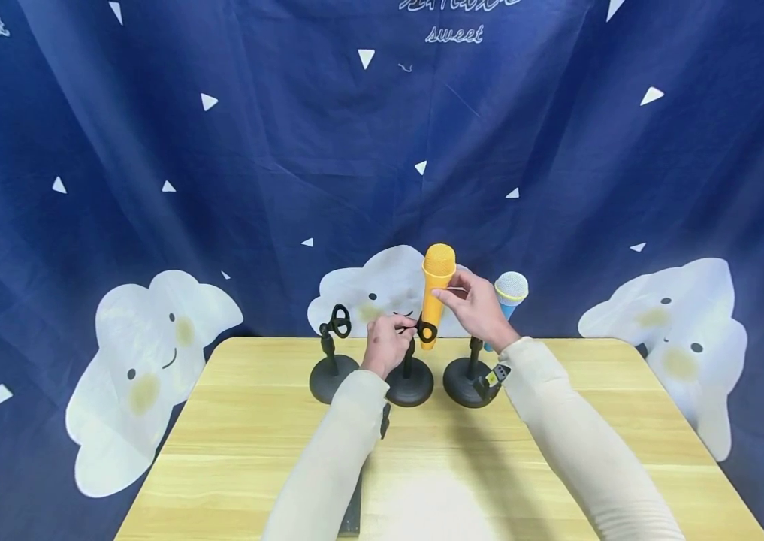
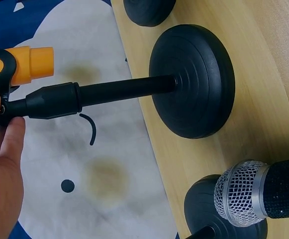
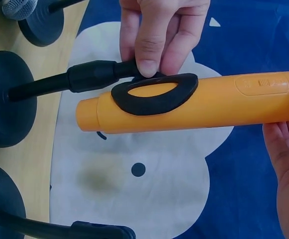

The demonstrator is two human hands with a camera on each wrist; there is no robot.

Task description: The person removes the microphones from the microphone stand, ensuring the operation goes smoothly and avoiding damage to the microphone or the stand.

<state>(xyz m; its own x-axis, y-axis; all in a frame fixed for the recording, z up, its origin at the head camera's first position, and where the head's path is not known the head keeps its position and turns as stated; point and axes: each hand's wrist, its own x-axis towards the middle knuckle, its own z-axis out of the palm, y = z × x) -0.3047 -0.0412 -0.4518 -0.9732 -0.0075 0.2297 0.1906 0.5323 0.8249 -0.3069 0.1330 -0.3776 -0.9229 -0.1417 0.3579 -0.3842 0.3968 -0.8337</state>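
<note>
Head view: the left hand (image 1: pixel 390 346) and the right hand (image 1: pixel 479 306) are close together, at the ends of two pale sleeves (image 1: pixel 330 458). The left hand is narrow; its thumb and fingers pinch a black clip (image 1: pixel 427 332) near its joint. The right hand holds an orange microphone (image 1: pixel 432 304), with the thumb on the side of the body and the mesh head rising above the fingers. The microphone is at the left of the right hand, almost upright and slightly tilted, and its lower part sits in the clip; in each wrist view a loop of the clip lies across its side.

Just below the left hand is the round base of the middle stand (image 1: pixel 410 386), which carries this clip. Near, to the left of that hand, there is the left stand (image 1: pixel 333 379). Below the right hand is the right stand (image 1: pixel 464 385), and just to the right of this hand a blue microphone (image 1: pixel 508 290) leans.

Well apart from the left hand, its wrist view shows a black microphone (image 2: pixel 258 194) with silver mesh, overlapping a base.

Under everything is the wooden table (image 1: pixel 240 458), and beyond the hands hangs a blue curtain (image 1: pixel 273 113) with smiling clouds (image 1: pixel 107 391).
</note>
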